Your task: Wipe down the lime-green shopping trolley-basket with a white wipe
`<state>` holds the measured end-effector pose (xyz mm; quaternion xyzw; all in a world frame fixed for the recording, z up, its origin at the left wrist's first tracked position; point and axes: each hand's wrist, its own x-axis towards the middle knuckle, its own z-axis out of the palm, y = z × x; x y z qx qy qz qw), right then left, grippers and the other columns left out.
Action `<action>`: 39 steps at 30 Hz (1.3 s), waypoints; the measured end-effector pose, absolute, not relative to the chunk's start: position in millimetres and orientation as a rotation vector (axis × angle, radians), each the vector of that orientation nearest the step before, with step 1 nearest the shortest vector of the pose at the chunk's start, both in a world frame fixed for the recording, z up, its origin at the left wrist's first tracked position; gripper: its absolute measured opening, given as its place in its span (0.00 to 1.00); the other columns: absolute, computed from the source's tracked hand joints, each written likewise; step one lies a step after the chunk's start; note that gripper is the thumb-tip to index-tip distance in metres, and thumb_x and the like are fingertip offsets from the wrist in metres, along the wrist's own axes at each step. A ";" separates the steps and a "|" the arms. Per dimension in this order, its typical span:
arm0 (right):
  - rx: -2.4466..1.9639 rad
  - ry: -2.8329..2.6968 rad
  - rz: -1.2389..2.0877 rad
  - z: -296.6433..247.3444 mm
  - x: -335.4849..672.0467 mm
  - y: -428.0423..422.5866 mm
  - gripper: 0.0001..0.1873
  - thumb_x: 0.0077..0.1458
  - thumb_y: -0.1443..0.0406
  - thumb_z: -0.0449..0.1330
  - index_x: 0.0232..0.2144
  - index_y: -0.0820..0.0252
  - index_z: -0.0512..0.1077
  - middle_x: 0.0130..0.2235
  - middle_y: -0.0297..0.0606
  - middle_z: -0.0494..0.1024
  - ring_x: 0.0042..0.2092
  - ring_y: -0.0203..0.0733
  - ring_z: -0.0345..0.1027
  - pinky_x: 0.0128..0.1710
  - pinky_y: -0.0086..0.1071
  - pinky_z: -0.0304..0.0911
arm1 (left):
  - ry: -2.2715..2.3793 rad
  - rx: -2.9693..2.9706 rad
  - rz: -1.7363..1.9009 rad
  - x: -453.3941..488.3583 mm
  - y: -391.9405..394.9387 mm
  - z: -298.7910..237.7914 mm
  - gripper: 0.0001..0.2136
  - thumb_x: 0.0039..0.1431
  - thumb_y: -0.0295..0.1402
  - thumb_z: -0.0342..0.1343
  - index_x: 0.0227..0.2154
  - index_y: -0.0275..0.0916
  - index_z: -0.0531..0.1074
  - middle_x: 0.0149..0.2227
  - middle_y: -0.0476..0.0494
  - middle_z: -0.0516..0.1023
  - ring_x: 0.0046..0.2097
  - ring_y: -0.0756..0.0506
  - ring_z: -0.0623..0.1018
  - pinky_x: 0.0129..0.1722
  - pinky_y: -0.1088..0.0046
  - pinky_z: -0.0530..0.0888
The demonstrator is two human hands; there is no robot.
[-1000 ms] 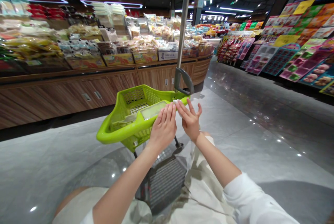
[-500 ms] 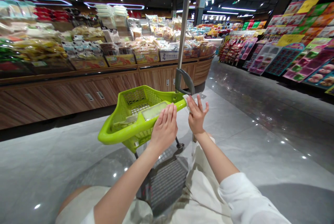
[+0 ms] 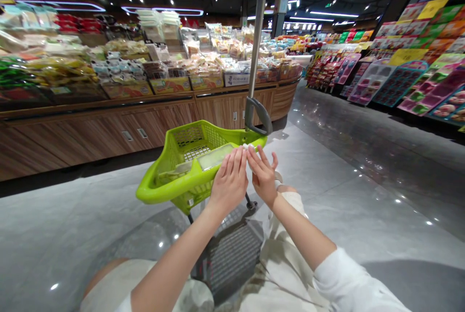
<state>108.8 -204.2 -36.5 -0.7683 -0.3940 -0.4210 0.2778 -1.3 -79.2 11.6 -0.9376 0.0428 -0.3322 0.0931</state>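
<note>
A lime-green shopping cart (image 3: 156,194) stands before me, its basket facing the wooden counter. My left hand (image 3: 229,179) lies over the cart's handle, fingers together and bent over the bar; the thumb is hidden. Close beside it, my right hand (image 3: 263,176) presses a small white tissue (image 3: 248,147) onto the handle under the index and middle fingertips, with its outer fingers raised. Most of the tissue is hidden under the fingers. A clear panel (image 3: 217,157) is set in the handle just left of my left hand.
A grey loop handle on a metal pole (image 3: 258,36) rises at the cart's right corner. Behind runs a wood-panelled counter (image 3: 160,118) piled with packaged food. Display racks (image 3: 410,79) line the right side of a shiny tiled floor (image 3: 337,157). My legs straddle the cart's lower rack (image 3: 232,254).
My right hand has slid left along the handle with the tissue, from near the grey loop up to my left hand. The left hand has stayed in place.
</note>
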 end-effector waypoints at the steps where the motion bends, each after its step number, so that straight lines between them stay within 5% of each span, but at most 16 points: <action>1: -2.062 -1.060 -1.144 -36.8 109.4 -204.9 0.38 0.56 0.76 0.45 0.67 0.48 0.56 0.62 0.35 0.70 0.69 0.41 0.50 0.69 0.49 0.30 | 0.127 -2.784 -0.986 -2.0 -79.3 11.7 0.29 0.66 0.30 0.43 0.68 0.26 0.48 0.69 0.33 0.56 0.70 0.39 0.56 0.69 0.59 0.54; 15: -2.074 -0.820 -1.178 -39.2 116.6 -207.5 0.40 0.53 0.76 0.44 0.67 0.49 0.57 0.62 0.37 0.70 0.70 0.44 0.47 0.68 0.55 0.28 | 0.119 -2.786 -0.954 -5.6 -81.1 12.6 0.30 0.66 0.30 0.43 0.68 0.25 0.47 0.69 0.33 0.56 0.70 0.39 0.56 0.69 0.60 0.54; 39: -2.012 -1.072 -1.113 -34.3 109.2 -208.6 0.38 0.55 0.76 0.45 0.67 0.48 0.56 0.63 0.36 0.69 0.69 0.42 0.50 0.69 0.50 0.33 | 0.122 -2.773 -0.988 -7.8 -81.3 11.6 0.31 0.67 0.31 0.43 0.69 0.26 0.43 0.70 0.33 0.54 0.70 0.39 0.57 0.69 0.59 0.56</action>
